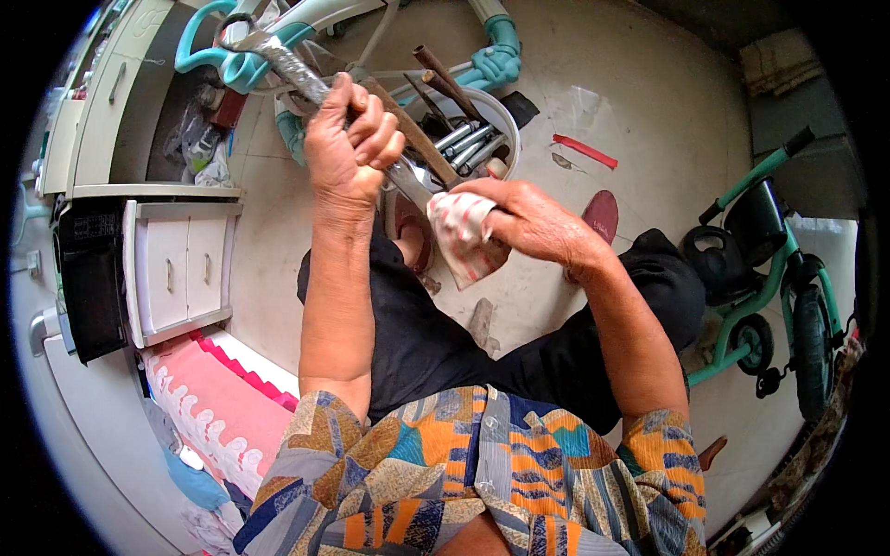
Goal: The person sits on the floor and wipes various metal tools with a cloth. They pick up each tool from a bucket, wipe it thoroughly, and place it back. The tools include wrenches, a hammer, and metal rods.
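Observation:
A long metal wrench (pixel 295 69) slants across the upper middle of the view, its ringed head up and to the left. My left hand (pixel 354 132) is closed around its shaft. In my right hand (pixel 535 219) is a white cloth with red marks (pixel 464 229), pressed about the wrench's lower end, which it hides. Just beyond my hands stands a white bucket (pixel 515 132) of tools. Several shiny metal tools (pixel 467 144) and rusty pipe-like bars (pixel 445 76) stick up from it. A wooden handle (pixel 417 135) passes behind my left fingers.
A teal and white wheeled frame (pixel 497 52) stands behind the bucket. On the floor lie a red strip (pixel 585 151) and a dark scrap (pixel 519 109). A green child's tricycle (pixel 744 306) is at right. White cabinets (pixel 184 271) and a pink cover (pixel 208 396) line the left.

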`<state>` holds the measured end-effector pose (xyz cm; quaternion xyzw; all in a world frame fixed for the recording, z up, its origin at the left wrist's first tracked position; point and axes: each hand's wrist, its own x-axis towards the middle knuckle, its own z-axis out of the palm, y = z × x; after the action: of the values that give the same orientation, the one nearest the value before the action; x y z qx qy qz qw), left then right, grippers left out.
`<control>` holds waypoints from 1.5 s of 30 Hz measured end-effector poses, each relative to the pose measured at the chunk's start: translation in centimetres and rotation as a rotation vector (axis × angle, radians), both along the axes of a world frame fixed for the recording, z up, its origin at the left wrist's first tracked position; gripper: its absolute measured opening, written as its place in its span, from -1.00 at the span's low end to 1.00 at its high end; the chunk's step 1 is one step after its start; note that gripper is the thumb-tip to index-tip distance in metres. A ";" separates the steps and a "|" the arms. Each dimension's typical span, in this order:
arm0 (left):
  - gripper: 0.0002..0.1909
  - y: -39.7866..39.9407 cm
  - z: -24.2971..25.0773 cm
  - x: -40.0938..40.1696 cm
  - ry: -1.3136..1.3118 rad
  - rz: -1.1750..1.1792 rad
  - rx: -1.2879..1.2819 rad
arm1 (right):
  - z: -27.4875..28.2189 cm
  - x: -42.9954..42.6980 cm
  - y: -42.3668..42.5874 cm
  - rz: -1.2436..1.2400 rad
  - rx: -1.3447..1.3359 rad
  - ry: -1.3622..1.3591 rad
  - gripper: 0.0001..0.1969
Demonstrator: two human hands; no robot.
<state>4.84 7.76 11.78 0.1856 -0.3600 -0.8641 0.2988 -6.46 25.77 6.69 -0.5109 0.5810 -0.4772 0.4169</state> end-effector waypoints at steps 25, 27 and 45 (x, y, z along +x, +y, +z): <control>-0.53 3.0 -0.3 -2.8 0.077 -0.049 0.026 | -0.1 3.2 -1.2 -0.427 0.016 0.345 -0.72; -0.58 2.5 -1.0 -2.6 -0.015 -0.021 0.032 | -0.7 3.7 -1.1 -0.420 0.029 0.333 -0.72; -0.88 5.0 -1.3 -1.7 -0.310 -0.265 -0.265 | 0.5 2.4 -1.9 -0.410 -0.100 0.183 -0.74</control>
<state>3.12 12.73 10.45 0.2264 -0.5331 -0.8020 0.1459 -4.03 23.83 7.15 -0.4430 0.6837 -0.5318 0.2311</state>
